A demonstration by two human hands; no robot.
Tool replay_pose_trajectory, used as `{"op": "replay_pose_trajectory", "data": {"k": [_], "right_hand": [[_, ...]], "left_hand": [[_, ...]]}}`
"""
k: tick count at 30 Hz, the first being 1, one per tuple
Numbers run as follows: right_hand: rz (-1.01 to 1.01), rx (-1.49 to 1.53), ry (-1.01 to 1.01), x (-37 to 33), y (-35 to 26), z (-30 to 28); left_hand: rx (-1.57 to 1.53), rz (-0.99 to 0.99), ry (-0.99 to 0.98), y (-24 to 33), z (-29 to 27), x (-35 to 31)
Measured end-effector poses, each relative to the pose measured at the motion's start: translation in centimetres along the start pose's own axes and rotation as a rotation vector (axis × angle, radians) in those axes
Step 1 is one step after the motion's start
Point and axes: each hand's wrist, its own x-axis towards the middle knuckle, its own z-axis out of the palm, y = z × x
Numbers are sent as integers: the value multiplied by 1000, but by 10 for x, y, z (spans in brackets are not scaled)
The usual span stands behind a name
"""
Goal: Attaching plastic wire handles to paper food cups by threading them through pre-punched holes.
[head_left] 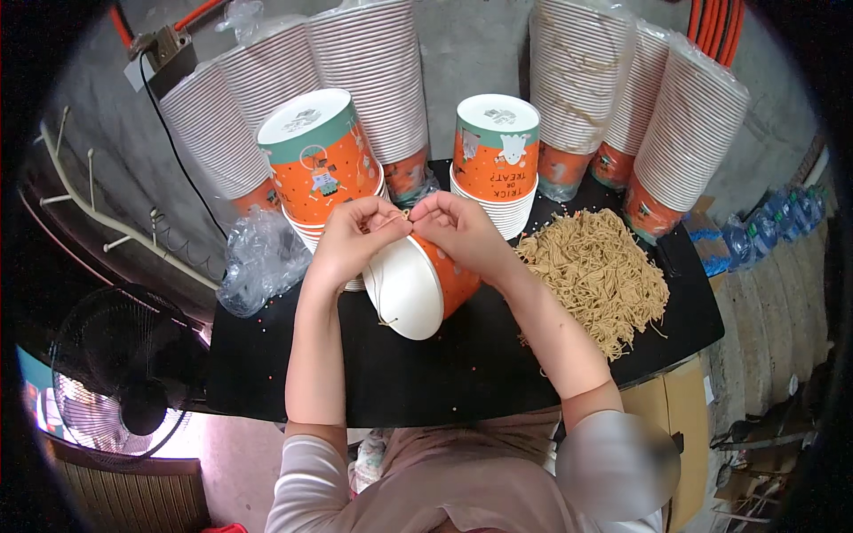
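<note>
In the middle of the frame, above a black table (462,373), the left hand (355,238) and the right hand (462,226) meet with fingertips almost touching, both pinching a thin tan string (404,214) between thumb and forefinger. Just below the hands an orange paper cup (422,282) lies tipped on its side on the table, its white bottom facing the lower part of the frame; a loose length of the string hangs down across that white bottom. The right hand's heel rests against the cup's orange wall, while the left hand sits just above the cup's rim side. Right of centre a heap of tan strings (593,271) is spread over the table, close to the right forearm. Behind the hands stand two short stacks of orange cups turned upside down, one at upper centre-left (318,164) and one at upper centre-right (496,151), each showing a white base with green band. Along the top of the frame tall sleeves of stacked cups (373,75) lean against a grey wall. A crumpled clear plastic bag (259,258) lies at the table's left edge, and a black fan (124,377) stands in the lower left.
</note>
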Motion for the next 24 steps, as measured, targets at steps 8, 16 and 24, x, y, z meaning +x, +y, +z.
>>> {"op": "replay_pose_trajectory", "data": {"k": [8,16,24], "right_hand": [[-270,-27,70,10,24,9],[-185,-39,25,5,15,8],[-149,-46,33,5,14,7]], "left_hand": [[-93,24,31,-4,1,2],[-134,-34,45,7,0,-2],[-31,-14,-31,0,-13,0]]}}
